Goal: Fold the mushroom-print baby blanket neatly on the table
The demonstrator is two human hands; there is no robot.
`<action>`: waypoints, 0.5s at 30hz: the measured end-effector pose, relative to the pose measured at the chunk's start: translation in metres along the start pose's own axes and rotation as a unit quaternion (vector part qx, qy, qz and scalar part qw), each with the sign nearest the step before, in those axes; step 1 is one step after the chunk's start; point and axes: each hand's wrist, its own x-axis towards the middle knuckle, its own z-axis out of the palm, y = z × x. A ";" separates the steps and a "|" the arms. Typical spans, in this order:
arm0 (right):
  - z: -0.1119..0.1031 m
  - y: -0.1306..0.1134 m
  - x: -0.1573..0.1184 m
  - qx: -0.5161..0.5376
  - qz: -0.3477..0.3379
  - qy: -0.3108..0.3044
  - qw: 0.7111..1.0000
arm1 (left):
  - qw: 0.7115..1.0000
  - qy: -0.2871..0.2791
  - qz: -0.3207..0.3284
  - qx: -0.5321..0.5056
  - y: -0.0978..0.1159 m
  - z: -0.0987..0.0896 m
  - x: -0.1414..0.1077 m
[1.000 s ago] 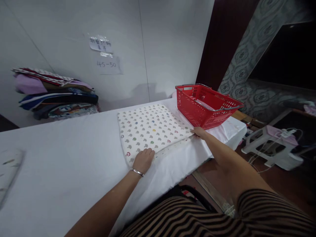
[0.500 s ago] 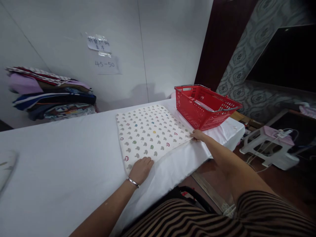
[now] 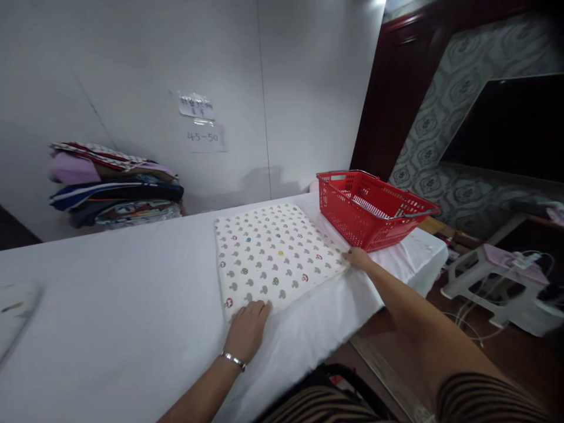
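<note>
A white cloth [image 3: 277, 252] printed with small grey and coloured mushrooms lies flat on the white-covered table. My left hand [image 3: 247, 330], with a silver bracelet at the wrist, has its fingers closed over the near left part of the cloth's front edge; the thumb is hidden. At the near right corner, my right hand [image 3: 358, 258] pinches the same cloth, close to a red plastic basket [image 3: 352, 217]. The basket stands just behind that hand, its metal handles folded down on the rim.
A stack of folded fabrics [image 3: 117, 188] sits at the back left against the white wall. Another pale cloth [image 3: 15, 311] is partly visible at the left edge. Right of the table [image 3: 132, 294] are a plastic stool [image 3: 497, 276] with cables and a dark screen [image 3: 511, 129].
The view has shifted, so everything appears lower and a little to the right. Both hands keep their places on the cloth's front edge, and the cloth lies about as before.
</note>
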 end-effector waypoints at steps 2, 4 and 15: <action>0.002 -0.001 0.003 -0.008 -0.002 0.003 1.000 | 0.999 0.008 -0.037 -0.006 -0.009 -0.002 -0.009; 0.004 -0.002 0.004 -0.009 -0.001 0.004 1.000 | 0.996 0.016 -0.085 -0.016 -0.019 -0.004 -0.019; 0.011 -0.002 0.008 0.046 0.021 -0.006 0.999 | 0.937 -0.052 -0.320 -0.128 -0.022 -0.013 -0.042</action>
